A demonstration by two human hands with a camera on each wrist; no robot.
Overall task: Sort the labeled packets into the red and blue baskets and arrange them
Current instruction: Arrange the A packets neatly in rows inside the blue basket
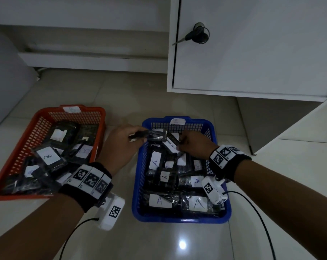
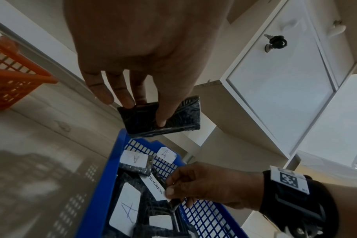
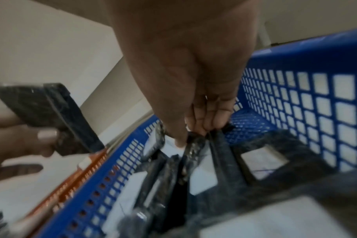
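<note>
Two hands work over the blue basket (image 1: 179,218): left hand (image 1: 119,145) pinches a black packet (image 2: 161,116), right hand (image 1: 193,145) grips another inside; crowded upright packets could topple when it lands.

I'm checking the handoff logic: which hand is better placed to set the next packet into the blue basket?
Probably the left hand: it holds a black wrapped packet lifted above the blue plastic basket, whereas the right hand pinches one down inside.

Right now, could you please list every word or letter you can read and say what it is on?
"A": tag on the blue basket.
"A": packets in the blue basket.
"B": packets in the red basket.
"PROGRESS": packet the right hand pinches.
Red basket's tag: too blurred.
</note>
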